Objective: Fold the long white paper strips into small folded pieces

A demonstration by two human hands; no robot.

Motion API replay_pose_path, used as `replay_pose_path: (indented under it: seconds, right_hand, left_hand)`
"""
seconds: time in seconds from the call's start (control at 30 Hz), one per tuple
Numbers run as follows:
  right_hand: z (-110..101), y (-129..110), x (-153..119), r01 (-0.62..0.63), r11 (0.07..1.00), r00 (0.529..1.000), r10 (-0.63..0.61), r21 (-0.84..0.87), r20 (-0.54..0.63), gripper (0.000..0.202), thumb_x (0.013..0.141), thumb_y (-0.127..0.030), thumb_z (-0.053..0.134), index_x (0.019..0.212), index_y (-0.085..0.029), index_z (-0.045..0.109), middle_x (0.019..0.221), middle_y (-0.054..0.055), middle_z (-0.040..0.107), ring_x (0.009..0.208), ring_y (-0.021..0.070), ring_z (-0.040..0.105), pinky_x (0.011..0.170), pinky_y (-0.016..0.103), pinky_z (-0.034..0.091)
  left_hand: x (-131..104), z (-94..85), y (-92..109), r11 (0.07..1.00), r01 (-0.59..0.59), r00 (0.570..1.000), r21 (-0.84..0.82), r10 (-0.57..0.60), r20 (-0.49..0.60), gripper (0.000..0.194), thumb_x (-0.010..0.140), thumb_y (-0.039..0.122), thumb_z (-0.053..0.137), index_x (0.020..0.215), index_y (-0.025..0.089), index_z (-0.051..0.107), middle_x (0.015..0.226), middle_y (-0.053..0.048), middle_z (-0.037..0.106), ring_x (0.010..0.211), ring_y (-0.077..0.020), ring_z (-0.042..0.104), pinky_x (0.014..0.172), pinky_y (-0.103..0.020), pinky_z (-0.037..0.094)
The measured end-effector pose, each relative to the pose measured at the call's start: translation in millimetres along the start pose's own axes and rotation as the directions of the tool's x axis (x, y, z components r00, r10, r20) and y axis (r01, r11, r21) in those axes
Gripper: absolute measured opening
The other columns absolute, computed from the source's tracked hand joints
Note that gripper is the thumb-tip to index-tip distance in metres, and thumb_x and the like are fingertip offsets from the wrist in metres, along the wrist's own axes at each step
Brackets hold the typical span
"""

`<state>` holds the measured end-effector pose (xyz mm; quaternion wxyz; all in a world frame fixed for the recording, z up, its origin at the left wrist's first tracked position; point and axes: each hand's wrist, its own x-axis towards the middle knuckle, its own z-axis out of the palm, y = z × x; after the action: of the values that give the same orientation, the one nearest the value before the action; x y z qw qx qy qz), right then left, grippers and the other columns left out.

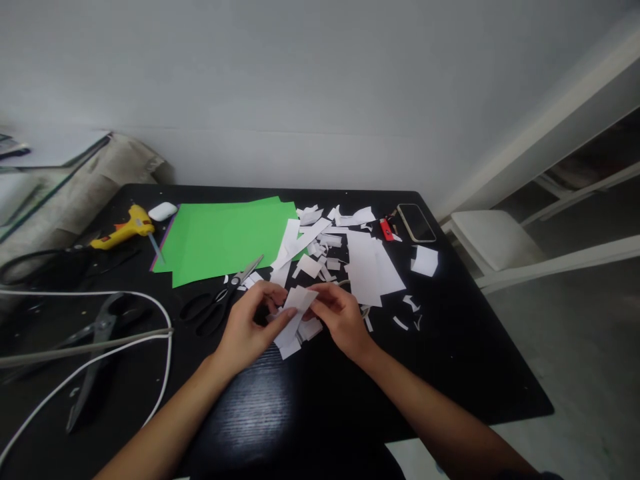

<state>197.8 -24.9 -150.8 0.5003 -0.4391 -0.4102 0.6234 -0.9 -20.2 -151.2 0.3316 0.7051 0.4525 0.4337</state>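
Between my two hands is a small white paper strip (295, 308), tilted up over the black table. My left hand (254, 321) is closed on its left side, with the thumb lying across the front. Fingers of my right hand (343, 316) pinch the strip's upper right end. Behind and below it lie more white paper scraps (311, 328), partly covered by the hands. Black-handled scissors (220, 299) rest just left of my left hand, blades pointing away to the right. Larger white paper sheets (364, 267) lie beyond my right hand.
Green sheets (225, 237) cover the table's (465, 347) back left. A yellow glue gun (127, 228), a white case (163, 211), pliers (103, 333) and a white cable (167, 373) lie left. A red object (386, 229) and a phone (417, 223) sit back right.
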Motion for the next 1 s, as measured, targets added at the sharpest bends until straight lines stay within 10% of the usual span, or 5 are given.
replay_pose_path:
  seconds: [0.37,0.6,1.0]
  right_hand:
    - [-1.3,-4.9,0.8,-0.107,0.993,0.993,0.104,0.057,0.055,0.024,0.074,-0.022,0.077,0.098,-0.023,0.079,0.085,0.0,0.077,0.07,0.0164,0.068,0.07,0.031,0.06]
    - [-2.4,-1.8,-1.3,-0.016,0.999,0.992,0.02,-0.035,0.123,0.033,0.074,-0.02,0.082,0.106,-0.023,0.077,0.094,0.001,0.074,0.083,0.0159,0.069,0.077,0.03,0.058]
    - [2.4,1.1,-4.5,-0.034,0.999,0.981,0.026,0.038,0.194,0.029,0.085,-0.043,0.081,0.104,-0.023,0.075,0.099,0.004,0.078,0.09,0.0192,0.075,0.086,0.037,0.064]
  left_hand:
    - [2.5,-0.9,1.7,0.996,-0.087,0.993,0.019,0.085,0.079,0.016,0.089,0.026,0.078,0.103,0.023,0.069,0.115,-0.008,0.067,0.097,-0.0201,0.063,0.077,-0.032,0.055]
    - [2.7,-1.6,-2.6,0.999,-0.044,0.999,0.017,0.044,-0.007,0.017,0.09,0.03,0.078,0.082,0.02,0.067,0.079,0.001,0.06,0.072,-0.0141,0.057,0.064,-0.026,0.047]
    - [-2.9,9.5,-4.3,0.943,0.153,0.958,-0.297,-0.215,-0.188,0.082,0.078,0.026,0.086,0.145,0.026,0.038,0.071,0.008,0.066,0.062,-0.0123,0.066,0.063,-0.025,0.057]
